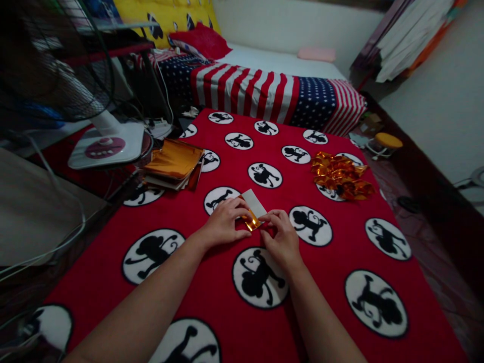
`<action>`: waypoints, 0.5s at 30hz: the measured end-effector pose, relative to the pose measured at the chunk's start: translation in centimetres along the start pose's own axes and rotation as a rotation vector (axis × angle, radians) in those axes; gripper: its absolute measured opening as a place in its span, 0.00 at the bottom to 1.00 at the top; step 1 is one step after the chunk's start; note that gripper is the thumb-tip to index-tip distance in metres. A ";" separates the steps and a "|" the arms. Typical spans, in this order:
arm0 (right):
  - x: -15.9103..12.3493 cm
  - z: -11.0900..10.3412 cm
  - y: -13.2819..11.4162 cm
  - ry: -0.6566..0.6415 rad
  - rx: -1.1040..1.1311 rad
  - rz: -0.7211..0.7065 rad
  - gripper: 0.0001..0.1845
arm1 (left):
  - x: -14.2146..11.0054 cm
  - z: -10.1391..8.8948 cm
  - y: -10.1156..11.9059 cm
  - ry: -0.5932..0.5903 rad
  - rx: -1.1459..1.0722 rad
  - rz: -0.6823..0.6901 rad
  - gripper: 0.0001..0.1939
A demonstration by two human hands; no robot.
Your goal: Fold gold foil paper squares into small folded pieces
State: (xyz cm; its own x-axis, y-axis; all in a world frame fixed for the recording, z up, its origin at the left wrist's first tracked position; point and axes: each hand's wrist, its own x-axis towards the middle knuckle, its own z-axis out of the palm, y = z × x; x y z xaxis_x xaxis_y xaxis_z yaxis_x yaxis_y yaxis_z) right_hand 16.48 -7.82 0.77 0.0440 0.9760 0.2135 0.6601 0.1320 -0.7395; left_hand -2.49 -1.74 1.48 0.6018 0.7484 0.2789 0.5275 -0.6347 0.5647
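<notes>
A small sheet of gold foil paper (pixel 254 205) lies on the red blanket, partly folded, its pale side up and a shiny gold strip along the near edge. My left hand (pixel 226 221) holds its left side down, fingertips on top and thumb at the near edge. At the right corner, my right hand (pixel 280 236) pinches the paper's edge between thumb and fingers. A stack of gold foil sheets (pixel 174 160) rests at the blanket's left edge. Several folded gold foil pieces (pixel 340 176) form a pile on the right.
The red blanket (pixel 234 171) has white circles with black monkeys. At left stands a white-based fan (pixel 108 143) with cables near it. Behind is a bed with a flag-patterned cover (pixel 257 93) and a red pillow (pixel 202 41). A yellow-topped stool (pixel 388 140) is at far right.
</notes>
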 end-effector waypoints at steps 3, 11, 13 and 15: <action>0.1 0.0 0.0 -0.013 -0.009 0.011 0.13 | 0.0 0.2 0.1 0.017 0.010 -0.012 0.14; -0.1 0.0 -0.3 -0.015 -0.052 0.019 0.08 | 0.3 0.6 -0.1 0.080 -0.014 -0.015 0.06; -0.1 0.1 -0.2 -0.003 -0.060 0.022 0.06 | 0.3 0.7 -0.1 0.086 -0.018 -0.021 0.06; 0.0 0.2 -0.2 0.016 -0.066 0.021 0.04 | 0.4 0.8 -0.1 0.091 -0.024 -0.026 0.06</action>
State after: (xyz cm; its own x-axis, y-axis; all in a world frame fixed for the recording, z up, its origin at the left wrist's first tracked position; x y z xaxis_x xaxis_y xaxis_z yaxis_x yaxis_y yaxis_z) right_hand 16.21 -7.81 0.73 0.0700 0.9755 0.2083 0.7071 0.0988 -0.7002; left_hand -1.82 -1.54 0.89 0.5303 0.7797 0.3330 0.5269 -0.6108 0.5910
